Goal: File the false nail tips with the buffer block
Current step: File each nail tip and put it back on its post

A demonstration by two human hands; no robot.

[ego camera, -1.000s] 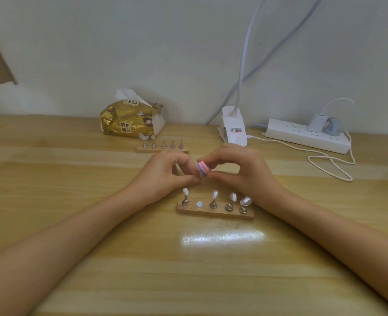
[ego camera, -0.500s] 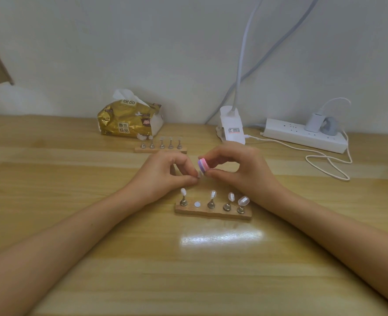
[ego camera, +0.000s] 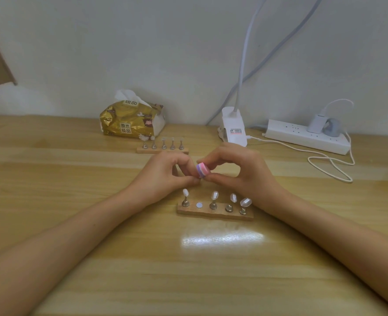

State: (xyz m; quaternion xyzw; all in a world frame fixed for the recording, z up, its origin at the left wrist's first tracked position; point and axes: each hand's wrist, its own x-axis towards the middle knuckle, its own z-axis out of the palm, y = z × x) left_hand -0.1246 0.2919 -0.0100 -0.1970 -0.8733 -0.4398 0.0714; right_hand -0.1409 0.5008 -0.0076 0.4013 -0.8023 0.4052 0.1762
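My right hand pinches a small pink-and-purple buffer block between thumb and fingers. Touching it from the left, my left hand is closed around a nail tip on its stand, which is almost wholly hidden by my fingers. Just below my hands lies a wooden holder with several clear nail tips on metal stands and one bare white spot in its second place. A second wooden holder with metal stands sits farther back.
A gold tissue pack rests against the wall at the back. A white lamp clamp and a power strip with a looping white cable occupy the back right of the wooden table.
Both hands stay together at the same place; the buffer block has shifted only slightly against the tip held in my left hand.
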